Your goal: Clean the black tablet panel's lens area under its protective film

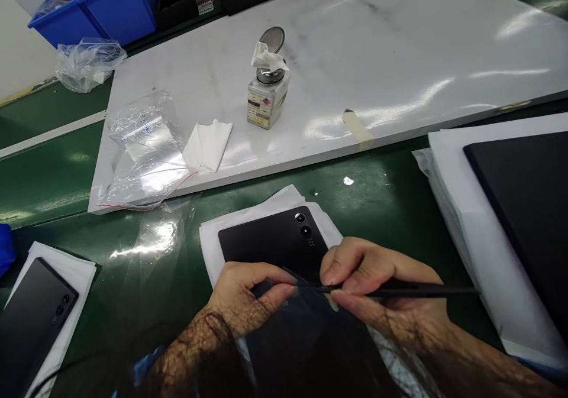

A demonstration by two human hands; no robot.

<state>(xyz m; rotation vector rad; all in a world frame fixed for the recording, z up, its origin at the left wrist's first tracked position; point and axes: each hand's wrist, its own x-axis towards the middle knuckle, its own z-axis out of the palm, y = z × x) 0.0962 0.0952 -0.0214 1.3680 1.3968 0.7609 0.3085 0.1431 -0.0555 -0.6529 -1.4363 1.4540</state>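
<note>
My left hand (246, 294) is closed in a pinch on the edge of a thin, clear film (306, 285). Between the thumb and fingers of my right hand (373, 280) are slim black tweezers (426, 290), their tip meeting the film close to my left fingertips. Below both hands lies a dark, glossy surface (315, 350), partly in shadow; what it belongs to I cannot make out. Just beyond my fingers, a black tablet (266, 238) with two camera rings rests back up on white sheets (208, 250), its near edge hidden by my hands.
Another black tablet (35, 321) lies at left, and a larger dark panel (528, 209) at right on white wrapping (448, 167). On a raised white board (399, 49) stand a labelled dispenser bottle (266, 99), a folded wipe (207, 145) and a clear bag (146, 149). Blue bins (110, 10) are behind.
</note>
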